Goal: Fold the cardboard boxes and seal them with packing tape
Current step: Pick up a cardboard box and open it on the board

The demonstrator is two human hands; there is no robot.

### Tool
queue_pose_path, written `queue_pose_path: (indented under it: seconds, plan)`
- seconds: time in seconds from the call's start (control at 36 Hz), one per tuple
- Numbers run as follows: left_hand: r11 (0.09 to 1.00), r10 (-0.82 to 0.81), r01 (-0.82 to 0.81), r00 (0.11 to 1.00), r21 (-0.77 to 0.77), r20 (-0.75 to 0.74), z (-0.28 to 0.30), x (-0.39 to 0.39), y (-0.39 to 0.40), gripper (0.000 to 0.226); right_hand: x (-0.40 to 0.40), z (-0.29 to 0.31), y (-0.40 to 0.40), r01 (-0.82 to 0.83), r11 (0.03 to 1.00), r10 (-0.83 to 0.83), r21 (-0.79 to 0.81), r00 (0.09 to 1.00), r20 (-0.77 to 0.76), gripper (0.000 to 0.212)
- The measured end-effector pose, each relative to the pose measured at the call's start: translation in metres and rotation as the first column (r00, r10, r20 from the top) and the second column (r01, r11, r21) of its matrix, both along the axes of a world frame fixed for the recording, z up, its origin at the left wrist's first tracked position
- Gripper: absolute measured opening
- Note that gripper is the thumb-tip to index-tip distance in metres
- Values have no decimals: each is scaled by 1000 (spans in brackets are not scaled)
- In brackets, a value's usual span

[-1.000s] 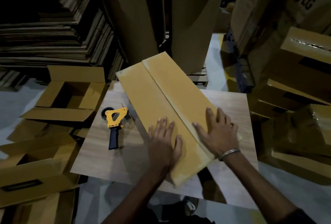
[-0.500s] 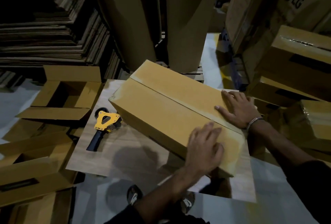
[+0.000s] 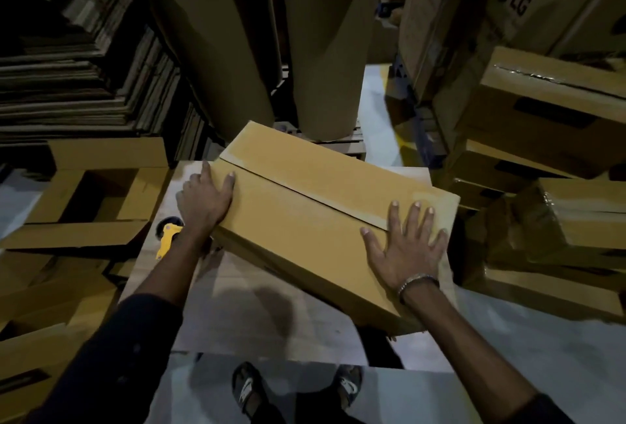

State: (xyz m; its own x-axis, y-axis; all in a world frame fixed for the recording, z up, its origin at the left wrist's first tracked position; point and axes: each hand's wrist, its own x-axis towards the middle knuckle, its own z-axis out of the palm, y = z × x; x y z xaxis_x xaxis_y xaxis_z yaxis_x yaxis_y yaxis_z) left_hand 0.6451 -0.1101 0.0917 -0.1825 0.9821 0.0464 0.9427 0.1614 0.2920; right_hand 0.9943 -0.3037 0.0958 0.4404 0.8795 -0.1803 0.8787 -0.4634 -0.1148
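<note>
Since half a second ago, both hands have changed places on the cardboard box (image 3: pixel 318 220): the left hand (image 3: pixel 205 200) has gone from its near right corner to its far left end, and the right hand (image 3: pixel 404 247) from the far flap to the near right end. At far left, opened boxes (image 3: pixel 95 193) lie on the floor beneath a stack of flat cardboard (image 3: pixel 84 68). Next comes the yellow tape dispenser (image 3: pixel 167 237) on the tabletop (image 3: pixel 244 305), mostly hidden under the left forearm. The left hand's fingers are straight, the palm pressing the box's left end, the thumb on top. The box sits slantwise on the tabletop, top flaps closed, the seam between them bare of tape. The right hand lies flat with spread fingers on the box top near the seam, a bracelet (image 3: pixel 416 281) at its wrist. Taped boxes (image 3: pixel 548 207) are stacked at right.
</note>
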Motion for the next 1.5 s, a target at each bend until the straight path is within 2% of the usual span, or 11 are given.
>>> queue_pose_path:
  seconds: [0.28,0.42,0.67,0.78,0.86,0.94,1.11,1.17,1.28,1.39,1.5]
  plan:
    - [987,155,-156,987,28,30,-7,37,-74,83,76,0,25,-172,983,178,-71,979,98,86]
    - [968,245,-246,969,55,32,-10,30,-109,80,72,0,33,-217,971,226,-103,970,92,90]
    - [980,167,-164,986,111,-21,-20,0,-147,78,67,8,46,-299,951,306,-81,947,92,94]
    - [991,49,-69,983,112,176,-27,-27,-152,83,54,21,44,-194,980,197,43,977,-84,98]
    - [986,90,-134,925,97,369,-16,-51,-157,63,12,35,45,-106,980,138,166,972,-193,91]
    - [974,148,-209,883,92,445,-15,-86,-158,54,-52,49,43,-169,914,261,369,941,-215,64]
    - [951,310,-268,833,-156,458,-52,-185,-135,71,-206,73,42,-261,694,567,671,773,-285,29]
    - [941,330,-244,817,-236,472,-66,-213,-124,71,-262,77,38,-250,665,619,703,712,-333,22]
    - [907,341,-133,789,-401,511,-88,-255,-99,49,-363,49,36,-327,764,614,557,634,-470,24]
    - [822,442,-67,701,-565,560,-120,-281,-82,48,-431,-28,54,-330,926,370,182,699,-612,33]
    - [686,594,47,539,-726,597,-130,-286,-80,48,-471,-92,75,-269,955,119,-123,730,-673,27]
